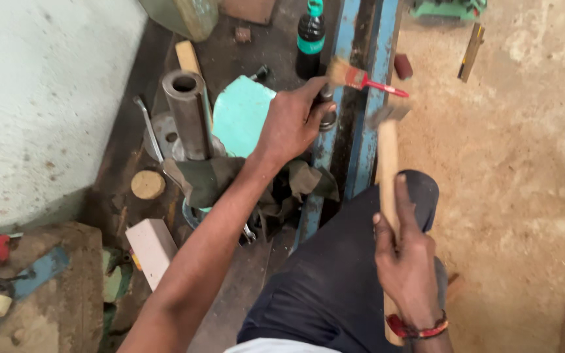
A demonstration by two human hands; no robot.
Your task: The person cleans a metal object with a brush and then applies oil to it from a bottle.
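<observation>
A sandy workshop floor (pixel 524 163) spreads to the right, and a pale concrete slab (pixel 40 104) fills the left, with a cluttered dark strip between them. A blue steel frame (pixel 361 131) runs up the middle of the view.

The left hand (pixel 292 124) reaches forward with the arm extended and is closed around a small dark metal piece (pixel 326 111), pinning it against the blue frame. The right hand (pixel 407 261) sits nearer the body, over the knee, its fingers wrapped around the wooden handle of a hammer (pixel 388 163). The handle's long axis runs almost straight away from the person, and its blurred head (pixel 387 112) lies just right of the held piece, near the left-hand fingers.

A red-handled paintbrush (pixel 361 80) lies across the frame just beyond. A steel pipe (pixel 188 111), a dark bottle (pixel 310 39) and an olive rag (pixel 217 180) lie left of it.
</observation>
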